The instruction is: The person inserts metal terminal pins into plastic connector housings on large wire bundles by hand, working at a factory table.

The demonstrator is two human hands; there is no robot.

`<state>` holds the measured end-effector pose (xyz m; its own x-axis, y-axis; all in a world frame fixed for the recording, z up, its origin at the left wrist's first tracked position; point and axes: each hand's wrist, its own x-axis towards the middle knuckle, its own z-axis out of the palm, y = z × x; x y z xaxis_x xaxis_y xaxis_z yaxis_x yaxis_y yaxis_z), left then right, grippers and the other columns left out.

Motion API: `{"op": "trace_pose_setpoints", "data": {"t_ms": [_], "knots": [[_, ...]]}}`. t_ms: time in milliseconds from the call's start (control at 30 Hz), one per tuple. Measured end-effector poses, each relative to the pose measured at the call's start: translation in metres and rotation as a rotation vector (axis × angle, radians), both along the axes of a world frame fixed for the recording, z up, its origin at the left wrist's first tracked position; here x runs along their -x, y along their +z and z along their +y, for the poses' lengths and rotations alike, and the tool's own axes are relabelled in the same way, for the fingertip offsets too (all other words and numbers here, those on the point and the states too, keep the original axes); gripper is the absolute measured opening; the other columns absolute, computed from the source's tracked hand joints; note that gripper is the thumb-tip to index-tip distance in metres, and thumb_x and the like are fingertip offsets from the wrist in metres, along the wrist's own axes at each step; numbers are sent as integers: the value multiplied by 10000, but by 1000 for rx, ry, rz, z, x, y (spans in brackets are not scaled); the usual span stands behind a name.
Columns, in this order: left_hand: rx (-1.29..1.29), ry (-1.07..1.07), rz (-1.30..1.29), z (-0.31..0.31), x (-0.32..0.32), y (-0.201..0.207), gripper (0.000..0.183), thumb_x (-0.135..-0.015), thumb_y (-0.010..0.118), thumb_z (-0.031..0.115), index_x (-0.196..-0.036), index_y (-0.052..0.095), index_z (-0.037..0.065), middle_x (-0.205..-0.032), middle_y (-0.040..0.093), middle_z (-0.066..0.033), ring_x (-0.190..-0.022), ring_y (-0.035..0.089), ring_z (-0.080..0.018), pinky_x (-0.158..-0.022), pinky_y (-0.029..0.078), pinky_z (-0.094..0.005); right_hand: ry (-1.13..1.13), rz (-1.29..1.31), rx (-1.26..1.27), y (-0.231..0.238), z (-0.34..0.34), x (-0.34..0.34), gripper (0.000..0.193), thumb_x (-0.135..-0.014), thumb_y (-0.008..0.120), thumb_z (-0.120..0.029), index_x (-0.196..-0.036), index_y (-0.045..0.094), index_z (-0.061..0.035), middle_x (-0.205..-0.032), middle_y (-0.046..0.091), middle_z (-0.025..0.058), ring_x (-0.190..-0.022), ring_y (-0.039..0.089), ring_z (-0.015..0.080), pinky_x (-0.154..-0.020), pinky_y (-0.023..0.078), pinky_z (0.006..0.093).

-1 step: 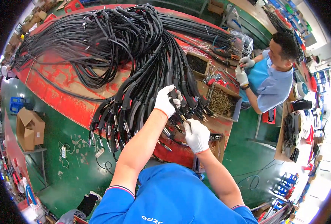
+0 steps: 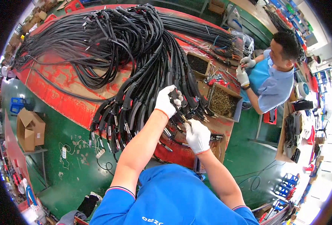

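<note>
Both my hands wear white knitted gloves. My left hand [image 2: 167, 101] is wrapped round the black handle of a welding torch near the middle of the table. Just below and to the right, my right hand [image 2: 197, 136] is closed at the torch's brass-coloured front end [image 2: 183, 118], thumb and fingers pinched there. What exactly sits between those fingertips is hidden. A dense bundle of similar black welding torches [image 2: 130, 99] lies to the left of my hands, metal tips hanging past the near table edge. Their black cables [image 2: 61, 39] run back in a heap.
The red worn table [image 2: 57, 90] carries everything. Right of my hands stand a box of small brass parts [image 2: 221, 101] and a box of dark small parts [image 2: 197, 64]. A co-worker [image 2: 269, 75] in gloves handles something at the right edge. An open carton [image 2: 30, 129] stands left.
</note>
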<state>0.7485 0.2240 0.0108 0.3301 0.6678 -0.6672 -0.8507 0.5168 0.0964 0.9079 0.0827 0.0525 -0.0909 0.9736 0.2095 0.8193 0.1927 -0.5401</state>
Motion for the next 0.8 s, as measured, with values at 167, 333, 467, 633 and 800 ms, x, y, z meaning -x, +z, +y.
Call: {"op": "trace_pose_setpoints", "data": {"t_ms": [167, 333, 467, 633, 800], "knots": [[5, -16, 51, -1, -5, -2, 119, -947, 606, 213, -921, 609, 97, -814, 634, -116, -658, 600, -264, -412, 415, -233, -76, 233, 217, -9, 0, -3, 190, -935, 646, -227, -967, 710, -51, -887, 709, 164, -802, 685, 365, -730, 534, 429], [-39, -50, 0, 3, 3, -12, 132, -954, 602, 228, -959, 604, 96, -835, 636, -107, -681, 597, -253, -442, 411, -252, -201, 838, 860, -6, 13, -9, 267, -972, 629, -264, -994, 705, -9, -754, 661, 56, -594, 590, 143, -570, 469, 312], [-37, -47, 23, 6, 0, -5, 163, -973, 590, 241, -969, 608, 79, -856, 640, -118, -721, 597, -258, -456, 417, -252, -34, 413, 653, -12, 20, -47, 394, -985, 583, -372, -1071, 710, -9, -931, 732, 159, -831, 694, 304, -777, 533, 397], [-30, -58, -3, 5, 8, -5, 184, -975, 584, 256, -949, 559, 76, -829, 626, -112, -671, 607, -258, -435, 420, -252, -340, 347, 617, -19, -11, -127, 381, -972, 592, -357, -1078, 711, -11, -936, 734, 159, -859, 703, 271, -805, 535, 375], [-29, -63, 19, 1, 10, -6, 192, -982, 588, 258, -960, 577, 67, -845, 632, -124, -702, 611, -265, -454, 408, -254, -494, 246, 747, -60, -92, -162, 335, -932, 643, -326, -1045, 726, -21, -863, 736, 140, -770, 708, 234, -742, 545, 362]]}}
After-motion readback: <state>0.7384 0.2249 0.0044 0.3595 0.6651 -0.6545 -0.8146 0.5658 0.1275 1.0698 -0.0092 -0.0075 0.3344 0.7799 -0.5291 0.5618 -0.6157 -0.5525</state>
